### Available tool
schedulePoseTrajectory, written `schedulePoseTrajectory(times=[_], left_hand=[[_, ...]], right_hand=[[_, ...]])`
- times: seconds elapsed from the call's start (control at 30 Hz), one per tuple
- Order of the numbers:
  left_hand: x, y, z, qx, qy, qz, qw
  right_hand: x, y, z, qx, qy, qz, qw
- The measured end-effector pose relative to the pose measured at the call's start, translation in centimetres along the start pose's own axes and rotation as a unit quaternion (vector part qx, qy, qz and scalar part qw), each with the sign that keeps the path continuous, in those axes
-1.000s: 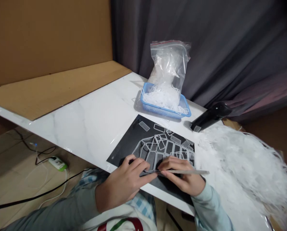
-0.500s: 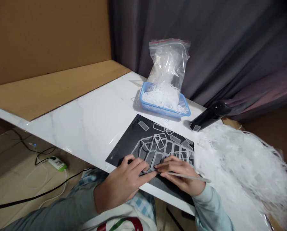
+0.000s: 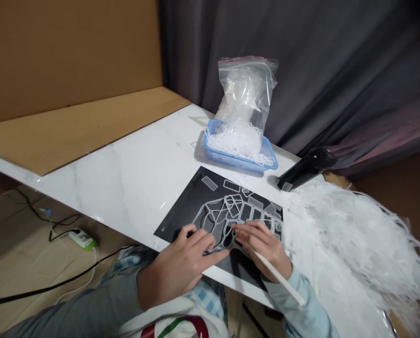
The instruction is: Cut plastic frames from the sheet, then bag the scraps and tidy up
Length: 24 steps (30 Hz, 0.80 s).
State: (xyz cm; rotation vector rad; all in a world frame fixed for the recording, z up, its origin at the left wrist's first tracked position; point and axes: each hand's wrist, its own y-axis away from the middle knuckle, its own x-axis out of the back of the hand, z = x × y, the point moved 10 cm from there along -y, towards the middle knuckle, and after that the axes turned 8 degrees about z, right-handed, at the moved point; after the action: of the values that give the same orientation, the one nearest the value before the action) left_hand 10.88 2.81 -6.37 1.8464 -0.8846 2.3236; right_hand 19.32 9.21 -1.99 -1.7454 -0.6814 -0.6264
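My left hand [image 3: 187,262] presses a translucent plastic lattice [image 3: 214,209] against a black mat [image 3: 181,209], its index finger stretched toward the right hand and the other fingers curled. In my right hand [image 3: 264,246] is a slim pale stick-like tool [image 3: 282,278], its rear end slanting down past the wrist. The fingers are closed around the tool, and its tip is hidden by them. Its fingertips rest at the lattice, a web of rounded rectangular openings. Loose clear rectangular pieces [image 3: 210,183] lie along the mat's far side.
Behind the mat stands a blue basket [image 3: 238,162] of thin white strips with a clear zip bag [image 3: 248,89]. A black cylindrical object [image 3: 301,170] lies to the right, near a large heap of translucent plastic scraps [image 3: 357,234]. The white table's front edge [image 3: 90,214] runs diagonally.
My right hand has turned and shifted slightly, swinging the tool's rear end downward. The lattice by its fingertips has bent out of shape. My left hand stays nearly still.
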Motion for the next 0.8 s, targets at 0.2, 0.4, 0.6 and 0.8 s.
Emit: schedulePoseTrajectory(times=[0.2, 0.4, 0.6, 0.8], left_hand=[[-0.1, 0.0, -0.1, -0.003, 0.008, 0.007, 1.0], [-0.3, 0.3, -0.1, 0.002, 0.006, -0.007, 1.0], [0.8, 0.4, -0.2, 0.027, 0.016, 0.037, 0.999], [-0.8, -1.8, 0.9, -0.023, 0.059, -0.008, 0.998]], right_hand=[[8.2, 1.1, 3.1, -0.128, 0.154, 0.29, 0.936], [12.3, 4.5, 4.8, -0.207, 0.188, 0.474, 0.835], [5.9, 1.6, 7.6, -0.268, 0.029, 0.123, 0.955], [1.2, 1.1, 6.1, -0.234, -0.104, -0.027, 0.966]])
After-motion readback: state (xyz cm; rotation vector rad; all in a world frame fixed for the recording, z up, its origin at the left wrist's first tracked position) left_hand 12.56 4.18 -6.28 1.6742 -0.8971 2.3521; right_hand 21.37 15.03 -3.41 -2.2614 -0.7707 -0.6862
